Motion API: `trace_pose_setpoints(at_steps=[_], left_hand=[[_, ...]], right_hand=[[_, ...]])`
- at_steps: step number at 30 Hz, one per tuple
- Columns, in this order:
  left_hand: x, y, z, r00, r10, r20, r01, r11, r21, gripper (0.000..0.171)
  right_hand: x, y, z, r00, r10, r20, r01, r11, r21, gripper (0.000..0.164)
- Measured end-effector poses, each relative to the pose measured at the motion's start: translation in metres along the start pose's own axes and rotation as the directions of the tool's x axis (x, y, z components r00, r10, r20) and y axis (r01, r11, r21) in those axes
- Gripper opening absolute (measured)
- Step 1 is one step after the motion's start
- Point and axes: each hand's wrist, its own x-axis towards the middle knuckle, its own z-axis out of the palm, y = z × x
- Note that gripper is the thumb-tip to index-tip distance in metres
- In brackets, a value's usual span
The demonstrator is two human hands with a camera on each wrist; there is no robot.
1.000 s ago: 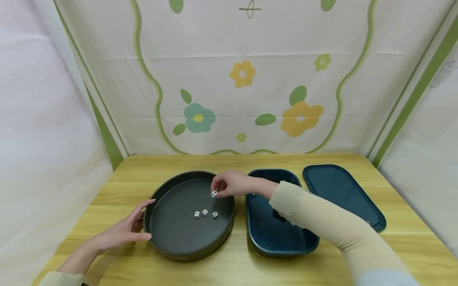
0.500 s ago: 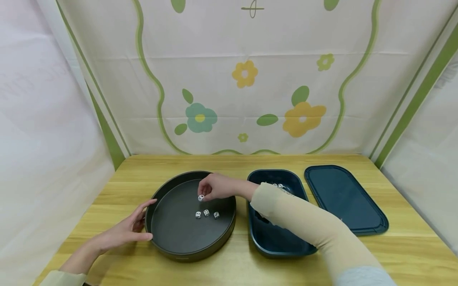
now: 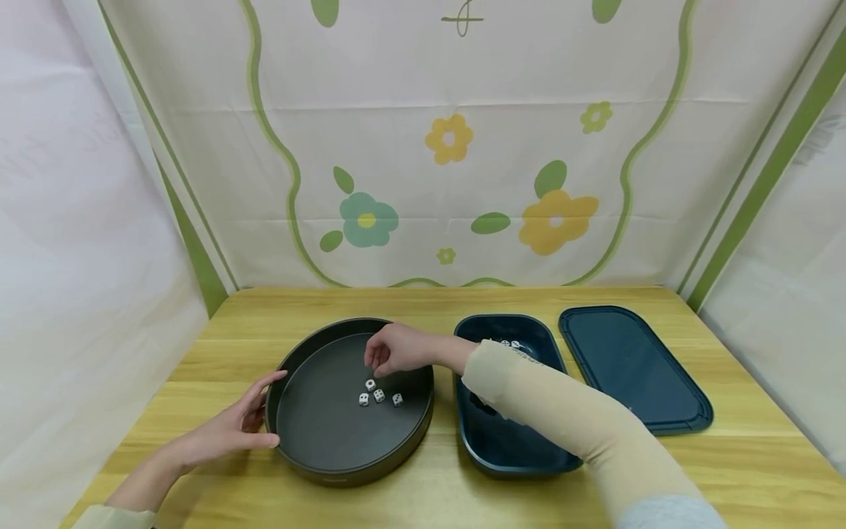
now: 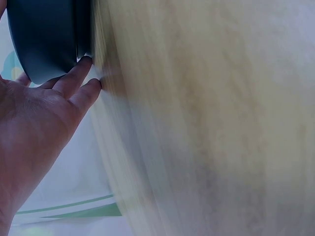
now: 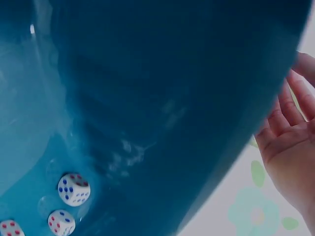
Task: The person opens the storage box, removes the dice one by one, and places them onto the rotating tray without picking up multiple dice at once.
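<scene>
A round dark pan (image 3: pixel 317 441) sits on the left of the table with several white dice (image 3: pixel 379 395) on its floor. My left hand (image 3: pixel 221 432) rests against the pan's left side, fingers spread, with fingertips at the rim and the thumb low on the outer wall. In the left wrist view the fingers (image 4: pixel 74 81) lie along the pan's side. Over the pan, just above the dice, is my right hand (image 3: pixel 399 347), its fingers loosely bent and holding nothing. In the right wrist view the palm (image 5: pixel 290 147) shows beyond the blue box wall (image 5: pixel 197 123).
A deep navy blue box (image 3: pixel 515 469) stands right of the pan, under my right forearm. More dice (image 3: pixel 514 344) lie at its far end, seen closer as spotted dice (image 5: pixel 74 189) in the right wrist view. Its flat lid (image 3: pixel 634 367) lies further right. A patterned cloth (image 3: pixel 423 176) hangs behind.
My right hand moved left over the pan with a die and then let it go. That die now lies with the others on the pan floor. The left hand has stayed put.
</scene>
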Motion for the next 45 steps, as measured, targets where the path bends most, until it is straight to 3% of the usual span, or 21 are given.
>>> trace_pose_setpoints(at_steps=[7, 15, 25, 36, 45], left_hand=[[0.000, -0.001, -0.001, 1.000, 0.007, -0.001, -0.007, 1.000, 0.009, 0.085], [0.001, -0.001, -0.003, 1.000, 0.001, 0.010, -0.001, 1.000, 0.002, 0.085], [0.000, 0.000, -0.002, 1.000, 0.014, 0.020, -0.014, 1.000, -0.022, 0.085], [0.000, -0.001, -0.003, 1.000, 0.005, 0.020, -0.004, 1.000, -0.029, 0.085], [0.001, 0.003, -0.003, 1.000, -0.005, 0.018, 0.005, 1.000, -0.023, 0.086]], right_hand=[[-0.021, -0.005, -0.012, 1.000, -0.010, -0.013, 0.011, 1.000, 0.013, 0.016], [-0.065, -0.011, -0.033, 1.000, -0.002, -0.018, 0.002, 1.000, 0.012, 0.013], [-0.120, 0.006, -0.050, 0.994, -0.032, -0.104, 0.036, 0.998, 0.043, 0.011], [-0.159, 0.034, -0.053, 0.981, 0.103, -0.163, -0.089, 0.992, 0.090, 0.017], [-0.177, 0.059, -0.046, 0.962, 0.193, -0.195, -0.179, 0.980, 0.088, 0.035]])
